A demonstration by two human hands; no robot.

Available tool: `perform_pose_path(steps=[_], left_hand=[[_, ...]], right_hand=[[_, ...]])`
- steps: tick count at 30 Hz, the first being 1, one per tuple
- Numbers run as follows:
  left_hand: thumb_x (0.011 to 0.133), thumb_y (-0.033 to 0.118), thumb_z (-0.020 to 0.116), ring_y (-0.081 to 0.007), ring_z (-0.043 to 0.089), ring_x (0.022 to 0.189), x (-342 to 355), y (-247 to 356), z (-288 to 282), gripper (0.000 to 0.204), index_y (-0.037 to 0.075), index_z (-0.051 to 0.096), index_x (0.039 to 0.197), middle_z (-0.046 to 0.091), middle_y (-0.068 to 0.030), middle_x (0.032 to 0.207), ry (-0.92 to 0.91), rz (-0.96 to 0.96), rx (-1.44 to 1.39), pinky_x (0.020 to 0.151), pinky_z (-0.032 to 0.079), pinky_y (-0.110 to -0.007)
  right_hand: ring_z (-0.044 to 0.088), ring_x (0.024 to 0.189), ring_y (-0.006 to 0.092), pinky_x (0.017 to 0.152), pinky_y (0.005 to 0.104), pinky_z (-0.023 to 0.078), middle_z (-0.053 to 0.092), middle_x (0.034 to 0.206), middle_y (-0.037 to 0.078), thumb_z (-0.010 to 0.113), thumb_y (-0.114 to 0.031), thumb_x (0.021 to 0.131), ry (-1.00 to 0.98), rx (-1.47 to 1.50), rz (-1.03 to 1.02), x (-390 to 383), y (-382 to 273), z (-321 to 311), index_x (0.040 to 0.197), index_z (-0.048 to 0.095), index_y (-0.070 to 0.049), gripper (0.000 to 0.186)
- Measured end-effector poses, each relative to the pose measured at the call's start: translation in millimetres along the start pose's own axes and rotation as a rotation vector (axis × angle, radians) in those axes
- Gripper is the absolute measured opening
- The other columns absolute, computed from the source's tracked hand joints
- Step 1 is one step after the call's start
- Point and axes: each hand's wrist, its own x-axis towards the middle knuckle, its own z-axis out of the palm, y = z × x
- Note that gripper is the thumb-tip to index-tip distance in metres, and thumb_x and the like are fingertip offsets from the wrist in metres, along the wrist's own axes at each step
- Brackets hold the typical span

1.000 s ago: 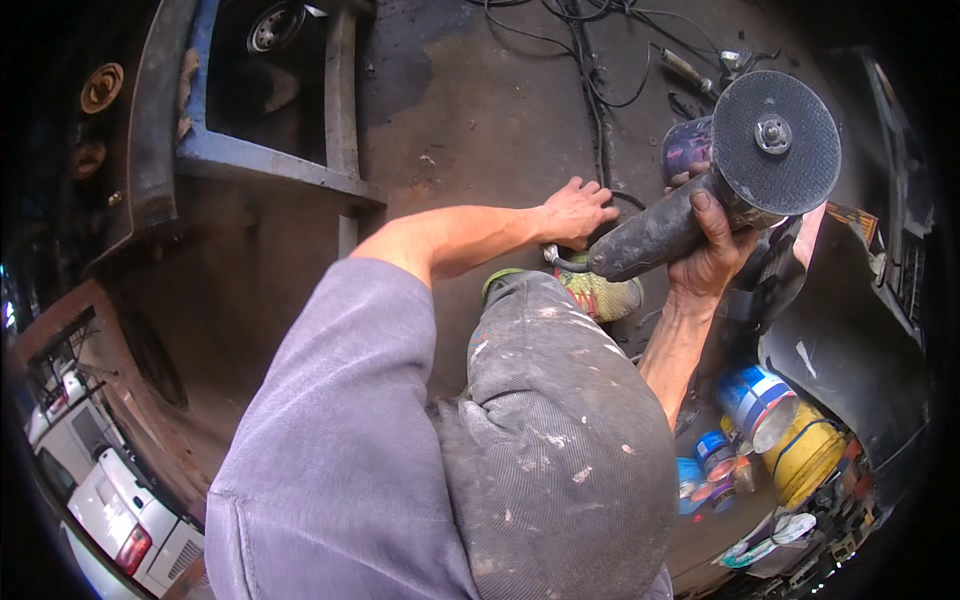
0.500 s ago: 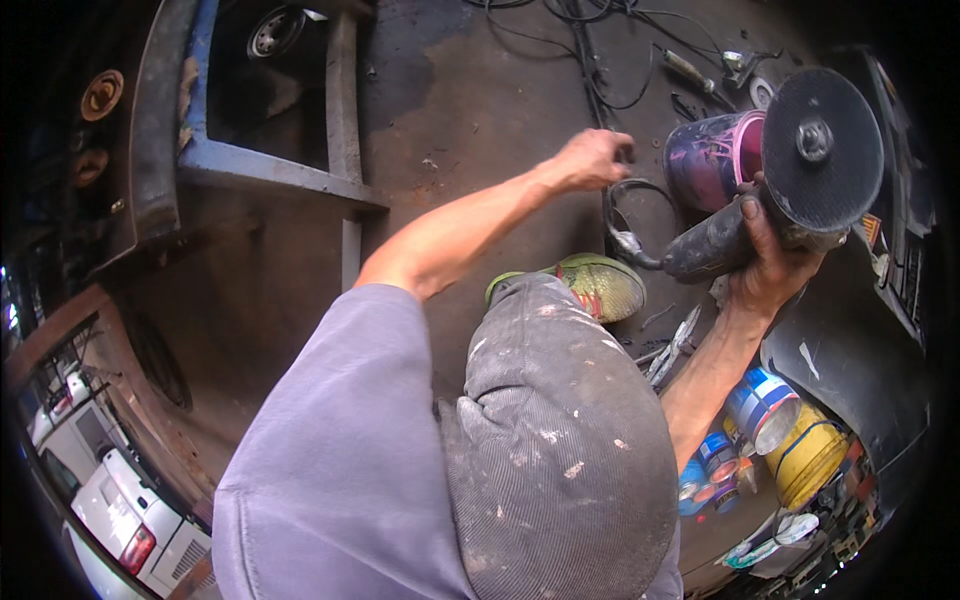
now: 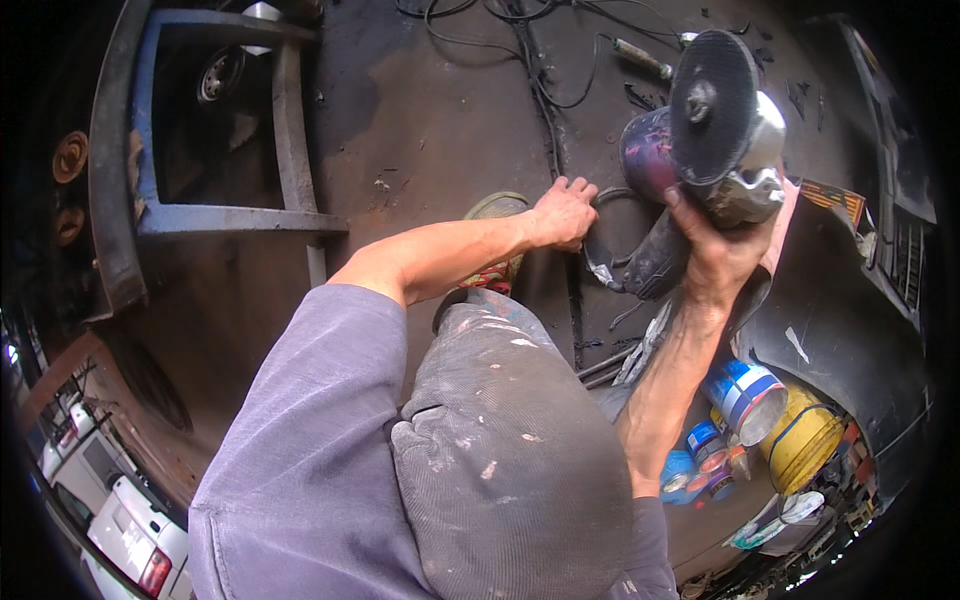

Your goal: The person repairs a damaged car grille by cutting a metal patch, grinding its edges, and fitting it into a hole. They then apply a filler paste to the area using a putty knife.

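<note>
An angle grinder [image 3: 655, 262] with a black body, a silver head and a large dark disc [image 3: 725, 135] is in my right hand [image 3: 728, 255]. Its disc end is raised and the disc faces left. My right fingers wrap under the tool, with the thumb along its near side. A black power cord [image 3: 618, 193] loops from the body's rear end toward my left hand [image 3: 565, 213]. That hand is half closed beside the cord, its fingers curled. Whether it grips the cord is hidden. Behind the disc, a pink-stained paint can [image 3: 645, 150] is partly covered.
A blue metal frame [image 3: 240, 218] stands at left. Cables [image 3: 530, 80] trail across the dark floor [image 3: 420, 120], near a handled tool [image 3: 642, 60]. At right lie a dark curved panel [image 3: 830, 330], a blue-white can [image 3: 742, 395], a yellow bucket [image 3: 803, 440] and small cans [image 3: 707, 445].
The grinder has moved left and turned, so its disc is seen more edge-on and its silver head shows. My left hand has come down and left. The view has shifted too.
</note>
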Motion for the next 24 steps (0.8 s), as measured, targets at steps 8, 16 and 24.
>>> perform_pose_path(steps=[8, 16, 24], left_hand=[[0.076, 0.035, 0.071, -0.0406, 0.043, 0.131, 12, 3, 44, 0.038, 0.009, 0.075, 0.103, 0.050, -0.0210, 0.139, 0.327, -0.246, -0.545, 0.100, 0.042, -0.059], [0.094, 0.018, 0.062, -0.0258, 0.071, 0.091, -79, -126, -61, 0.034, -0.007, 0.063, 0.116, 0.072, -0.0192, 0.103, 0.524, -0.750, -0.840, 0.083, 0.057, -0.039], [0.089, 0.043, 0.071, -0.0385, 0.061, 0.119, -144, -156, -89, 0.064, -0.001, 0.058, 0.133, 0.061, -0.0255, 0.131, 0.654, -0.916, -0.350, 0.101, 0.050, -0.043]], right_hand=[[0.060, 0.117, 0.0240, 0.104, 0.0355, 0.047, 0.057, 0.132, 0.013, 0.087, 0.004, 0.058, -0.041, 0.004, 0.167, -23, 10, 8, 0.150, 0.036, -0.001, 0.106], [0.058, 0.116, 0.0229, 0.105, 0.0354, 0.046, 0.056, 0.131, 0.011, 0.087, 0.005, 0.054, -0.165, 0.074, 0.353, -38, 23, 5, 0.150, 0.037, -0.002, 0.108], [0.064, 0.088, 0.0188, 0.083, 0.0329, 0.053, 0.066, 0.102, 0.006, 0.083, -0.005, 0.063, -0.180, 0.107, 0.422, -28, 73, 54, 0.125, 0.056, -0.002, 0.068]])
